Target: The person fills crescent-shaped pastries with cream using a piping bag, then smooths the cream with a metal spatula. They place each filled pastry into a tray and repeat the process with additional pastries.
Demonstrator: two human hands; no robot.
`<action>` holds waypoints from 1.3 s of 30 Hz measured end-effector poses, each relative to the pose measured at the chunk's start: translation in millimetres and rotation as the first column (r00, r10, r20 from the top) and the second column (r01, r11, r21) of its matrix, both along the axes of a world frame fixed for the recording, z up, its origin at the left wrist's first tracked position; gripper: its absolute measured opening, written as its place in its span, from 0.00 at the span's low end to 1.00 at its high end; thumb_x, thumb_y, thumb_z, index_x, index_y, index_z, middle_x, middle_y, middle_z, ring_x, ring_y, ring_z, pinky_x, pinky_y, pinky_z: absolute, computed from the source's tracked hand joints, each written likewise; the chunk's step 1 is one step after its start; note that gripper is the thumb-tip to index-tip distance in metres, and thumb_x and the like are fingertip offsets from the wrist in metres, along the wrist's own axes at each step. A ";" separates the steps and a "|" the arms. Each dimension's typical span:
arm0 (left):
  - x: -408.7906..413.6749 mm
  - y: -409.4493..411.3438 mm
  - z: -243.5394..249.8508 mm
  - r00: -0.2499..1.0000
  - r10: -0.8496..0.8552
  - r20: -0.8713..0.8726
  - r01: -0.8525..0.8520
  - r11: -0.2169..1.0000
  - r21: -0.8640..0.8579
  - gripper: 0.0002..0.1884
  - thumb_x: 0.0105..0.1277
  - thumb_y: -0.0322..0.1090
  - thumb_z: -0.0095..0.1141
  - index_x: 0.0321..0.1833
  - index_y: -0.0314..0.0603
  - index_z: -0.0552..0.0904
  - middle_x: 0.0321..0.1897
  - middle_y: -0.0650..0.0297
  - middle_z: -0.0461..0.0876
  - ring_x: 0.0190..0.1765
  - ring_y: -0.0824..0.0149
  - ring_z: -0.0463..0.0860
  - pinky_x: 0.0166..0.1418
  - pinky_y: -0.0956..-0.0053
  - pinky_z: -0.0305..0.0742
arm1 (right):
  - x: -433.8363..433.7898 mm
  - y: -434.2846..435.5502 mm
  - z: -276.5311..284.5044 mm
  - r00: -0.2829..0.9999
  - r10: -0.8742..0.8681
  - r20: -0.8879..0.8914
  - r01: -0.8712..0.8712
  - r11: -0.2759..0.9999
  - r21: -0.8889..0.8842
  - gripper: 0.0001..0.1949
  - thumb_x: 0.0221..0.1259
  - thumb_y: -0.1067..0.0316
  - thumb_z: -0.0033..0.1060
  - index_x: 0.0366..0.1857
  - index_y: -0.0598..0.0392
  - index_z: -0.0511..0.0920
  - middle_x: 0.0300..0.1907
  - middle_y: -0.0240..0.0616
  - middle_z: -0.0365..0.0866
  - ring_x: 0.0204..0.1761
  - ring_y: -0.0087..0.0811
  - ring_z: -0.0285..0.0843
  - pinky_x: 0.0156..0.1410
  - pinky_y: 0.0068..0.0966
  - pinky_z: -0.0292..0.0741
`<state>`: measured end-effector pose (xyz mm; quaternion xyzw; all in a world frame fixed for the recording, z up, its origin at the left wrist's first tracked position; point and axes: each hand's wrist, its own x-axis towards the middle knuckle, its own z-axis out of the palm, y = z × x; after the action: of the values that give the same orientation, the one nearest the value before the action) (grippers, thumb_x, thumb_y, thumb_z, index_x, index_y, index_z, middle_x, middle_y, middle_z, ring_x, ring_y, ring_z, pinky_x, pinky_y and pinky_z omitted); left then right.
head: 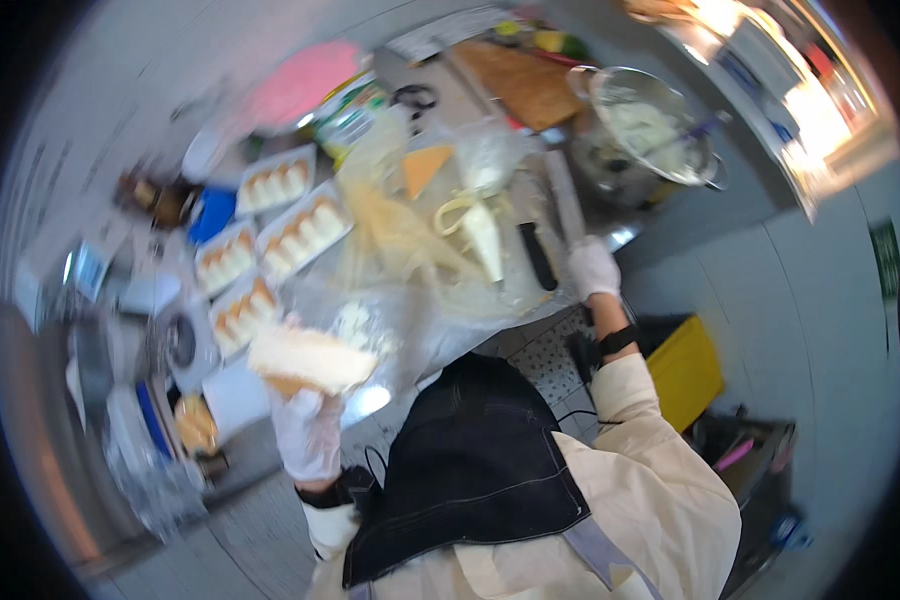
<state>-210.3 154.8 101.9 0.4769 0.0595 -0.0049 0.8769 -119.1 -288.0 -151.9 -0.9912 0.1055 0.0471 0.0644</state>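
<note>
My left hand (307, 427), in a pale glove, holds up a slab of bread or cake (311, 360) with a white top and a browned underside. My right hand (594, 270), gloved too, is closed around the near end of a long, flat metal tool (566, 199), blurred, at the worktop's right edge. Left of it lie a black-handled tool (538, 256) and a piping bag (483, 236) with pale filling. White trays with cream-topped pieces (305, 231) stand beyond my left hand. An orange triangular piece (425, 171) rests near crumpled plastic film (390, 210).
A steel pot (645, 127) of white cream with a purple-handled utensil stands at the back right, beside a wooden board (521, 82). Behind the trays is a pink round thing (304, 82). A yellow bin (682, 371) stands below right. Plastic bags (157, 480) lie at the left.
</note>
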 end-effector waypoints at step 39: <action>-68.7 55.2 -138.9 0.920 -0.155 -0.360 0.166 0.986 -0.001 0.42 0.62 0.23 0.63 0.77 0.42 0.54 0.70 0.59 0.65 0.70 0.61 0.68 0.69 0.67 0.71 | -68.9 306.4 113.2 0.997 0.061 0.045 -0.030 -0.217 0.976 0.46 0.54 0.82 0.67 0.76 0.50 0.50 0.64 0.43 0.70 0.66 0.36 0.71 0.70 0.34 0.71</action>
<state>-279.0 210.0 -37.0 0.4842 0.1794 -0.1630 0.8407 -188.0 18.4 -38.8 -0.5735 -0.0062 0.1238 0.8098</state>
